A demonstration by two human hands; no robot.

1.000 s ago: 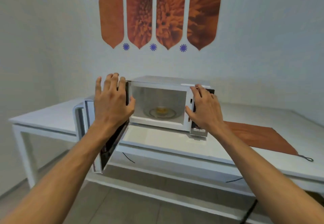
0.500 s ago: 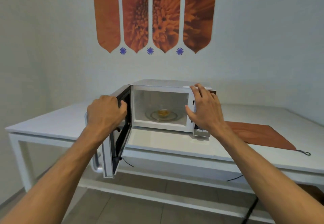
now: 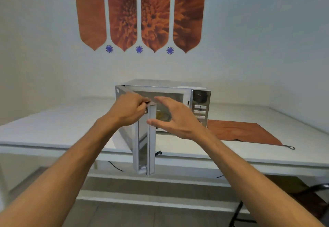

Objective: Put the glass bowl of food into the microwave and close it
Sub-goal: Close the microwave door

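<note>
A silver microwave (image 3: 199,100) stands on the white table (image 3: 53,129). Its door (image 3: 144,145) sticks out toward me, about half open, with its free edge facing the camera. My left hand (image 3: 130,111) grips the door's upper edge from the left side. My right hand (image 3: 176,118) hovers in front of the opening with fingers spread, holding nothing, just right of the door edge. The glass bowl of food (image 3: 162,115) is inside the microwave, only a yellowish sliver showing between the door and my right hand.
An orange cloth mat (image 3: 240,132) lies on the table right of the microwave. The control panel (image 3: 200,111) faces me. Black cables (image 3: 115,166) hang under the table. A dark chair (image 3: 309,202) stands at lower right. The wall is close behind.
My left hand has swung the door from wide open at the left toward the opening. My right hand has left the microwave's right frame and moved in front of the cavity.
</note>
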